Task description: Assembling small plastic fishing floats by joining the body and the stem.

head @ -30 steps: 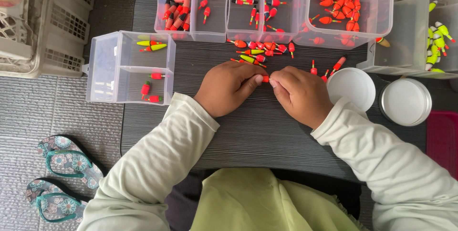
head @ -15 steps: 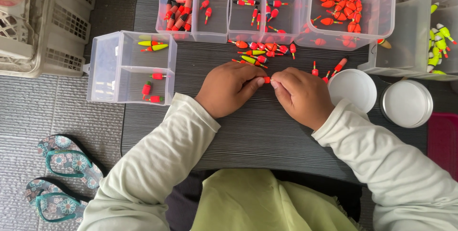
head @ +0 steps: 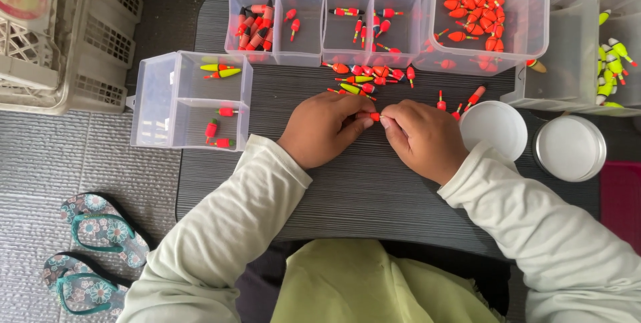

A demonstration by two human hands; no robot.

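My left hand point(head: 324, 128) and my right hand point(head: 422, 138) meet over the dark ribbed table point(head: 374, 196), fingertips pinched together on one small red fishing float point(head: 374, 117). Just beyond the hands lies a loose pile of red and yellow-green floats point(head: 366, 76). A few more red floats point(head: 461, 101) lie to the right of the pile. A clear divided box point(head: 190, 99) to the left of my left hand holds a few yellow and red floats.
Clear compartment boxes point(head: 320, 26) with red floats line the table's far edge, beside a large clear tub point(head: 491, 19). Two round white lids point(head: 534, 137) sit at right. A box with yellow-green floats point(head: 611, 56) stands far right. Plastic crates point(head: 60, 36) and patterned sandals point(head: 90, 253) are on the floor at left.
Both hands stay pinched together on the small float in nearly the same place; only slight finger shifts show.
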